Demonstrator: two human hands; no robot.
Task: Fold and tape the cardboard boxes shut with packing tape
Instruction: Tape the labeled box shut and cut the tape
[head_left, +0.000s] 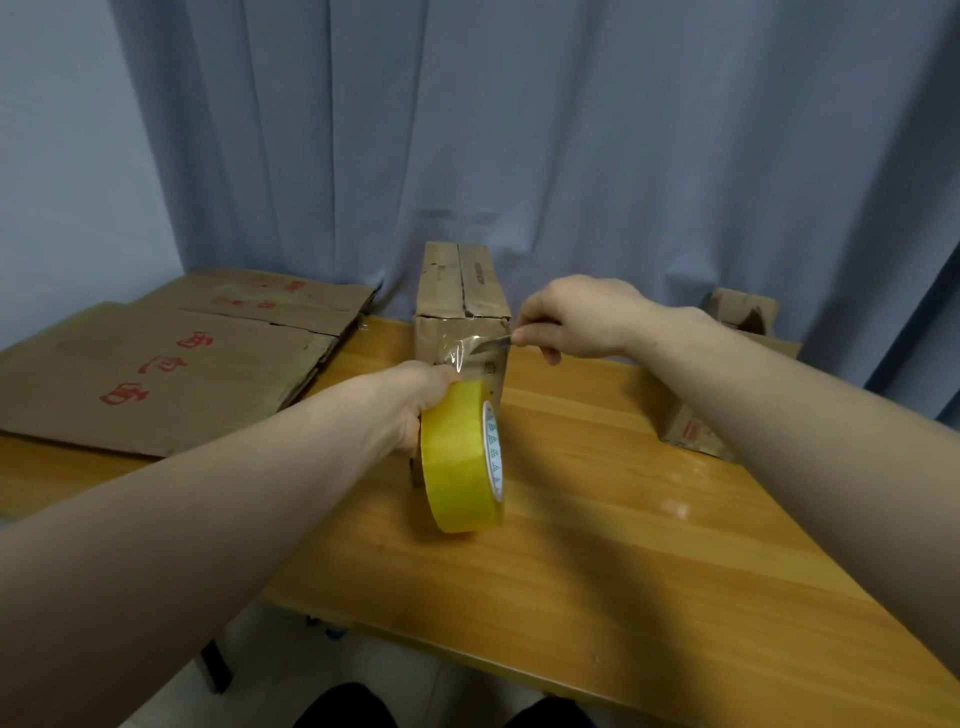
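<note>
A blue-grey curtain (571, 130) hangs behind a wooden table (597, 519). Flattened cardboard (171, 364) with red characters lies on the table's far left. A folded cardboard box (460, 283) stands upright at the far middle, and another box (691, 434) sits at the right, partly hidden by the forearm. Near the upright box, the left hand (415, 400) grips a yellow tape roll (460, 457), fingers curled round it. A clear tape strip (467, 348) runs from the roll up to the box's near face. The right hand (576, 317) pinches a thin grey blade (501, 339) whose tip touches that strip.
</note>
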